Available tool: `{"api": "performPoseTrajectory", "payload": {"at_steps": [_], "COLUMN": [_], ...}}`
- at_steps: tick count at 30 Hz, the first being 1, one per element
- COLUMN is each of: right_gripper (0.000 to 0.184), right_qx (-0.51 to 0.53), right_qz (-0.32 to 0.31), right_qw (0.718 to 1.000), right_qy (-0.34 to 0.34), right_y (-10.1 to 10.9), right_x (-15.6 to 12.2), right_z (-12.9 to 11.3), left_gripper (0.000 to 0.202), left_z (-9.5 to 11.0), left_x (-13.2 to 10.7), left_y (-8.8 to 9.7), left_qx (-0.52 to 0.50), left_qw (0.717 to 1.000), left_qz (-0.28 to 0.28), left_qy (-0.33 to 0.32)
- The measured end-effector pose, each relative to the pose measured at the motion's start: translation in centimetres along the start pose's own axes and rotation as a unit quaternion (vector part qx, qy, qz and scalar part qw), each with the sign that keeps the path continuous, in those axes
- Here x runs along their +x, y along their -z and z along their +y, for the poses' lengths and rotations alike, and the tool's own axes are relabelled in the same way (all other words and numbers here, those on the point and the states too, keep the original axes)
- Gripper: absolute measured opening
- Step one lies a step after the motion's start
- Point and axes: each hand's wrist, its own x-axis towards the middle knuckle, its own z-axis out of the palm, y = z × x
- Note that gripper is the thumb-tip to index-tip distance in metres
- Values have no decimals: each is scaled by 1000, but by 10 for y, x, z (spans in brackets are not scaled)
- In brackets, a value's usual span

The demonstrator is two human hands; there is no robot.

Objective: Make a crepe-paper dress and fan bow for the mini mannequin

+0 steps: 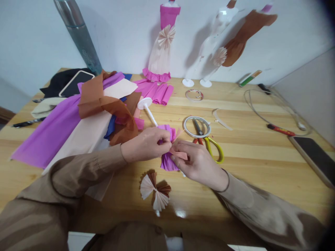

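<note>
A small mannequin dressed in purple crepe paper lies on its side between my hands, its white stand pointing to the back left. A narrow peach paper strip crosses the middle of the purple paper. My left hand has thumb and fingers pinched together at the strip, on the left side. From the right, my right hand pinches the strip's other part between thumb and fingers. In front of both hands a pleated brown and cream paper bow rests on the table. My fingers hide part of the purple paper.
Crepe paper sheets pile up at left. Scissors with a tape roll over their blades lie right of my hands. Mannequins, including one in a pink dress, stand at the wall. A bottle and a phone flank the table.
</note>
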Motion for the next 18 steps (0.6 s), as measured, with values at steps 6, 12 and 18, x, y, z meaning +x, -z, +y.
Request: {"api": "performPoseTrajectory", "payload": {"at_steps": [6, 12, 18], "right_gripper": [8, 8, 11], "right_qx": [-13, -48, 2], "right_qz": [-13, -15, -36], "right_qw": [1000, 998, 998], "right_qy": [-13, -28, -59], "right_y": [3, 4, 7], "right_x": [2, 2, 7], "right_z": [0, 1, -1], "left_gripper": [19, 20, 21], "left_z": [0, 4, 29], "left_x": [-1, -1, -20], "left_y": [-6, -5, 13], "left_qx": [-34, -153, -48], "left_qw": [999, 983, 972], "left_qz": [31, 98, 212], "left_qy": [-1, 19, -86]}}
